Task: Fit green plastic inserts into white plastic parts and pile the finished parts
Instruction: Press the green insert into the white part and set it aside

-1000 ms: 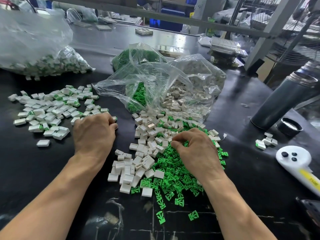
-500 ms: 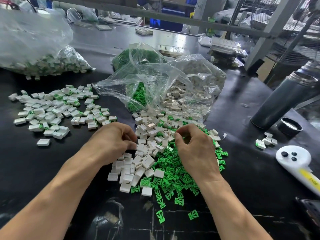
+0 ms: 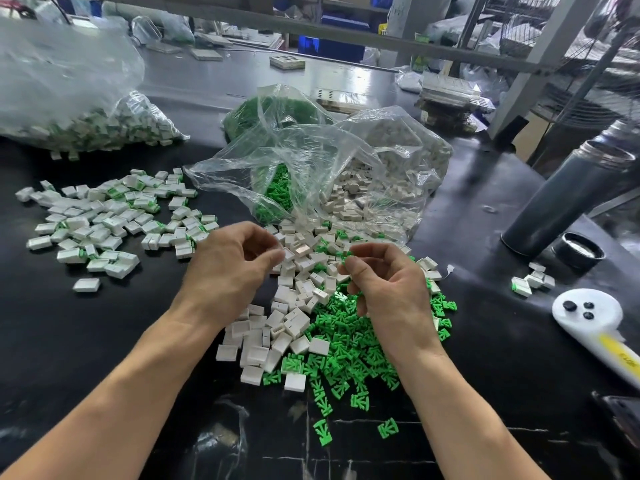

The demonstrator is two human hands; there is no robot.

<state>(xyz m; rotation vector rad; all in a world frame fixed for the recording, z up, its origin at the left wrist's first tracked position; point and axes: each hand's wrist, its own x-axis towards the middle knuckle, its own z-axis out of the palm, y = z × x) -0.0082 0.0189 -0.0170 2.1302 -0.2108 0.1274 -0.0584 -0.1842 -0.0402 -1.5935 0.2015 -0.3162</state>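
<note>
The white part [image 3: 300, 250] is pinched in the left hand [image 3: 228, 268], held up over the loose white parts [image 3: 284, 327] near the middle of the black surface [image 3: 69, 341]. The green insert [image 3: 348, 257] is pinched in the right hand [image 3: 388, 289], just beside the white part but not touching it. 1 s ago both hands were low: left one by the finished pile [image 3: 104, 220], right one down in the green inserts [image 3: 349, 351]. Now both are lifted & brought close together over the mix of pieces.

Most of the insert is hidden by the right fingers; only a bit of green peeks out. Can't tell if more pieces sit inside that hand. The clear bags [image 3: 311, 174] blur what's in them; white & green show thru. A far bag [image 3: 79, 109] on the left is cut off by the edge.

Left hand: back up, fingers curled, thumb & fingertips on the part. Right hand: fingers curled in, thumb on top. Both forearms come in from the bottom. A dark bottle [image 3: 568, 199] & a white controller [image 3: 595, 323] lie off to the right.
</note>
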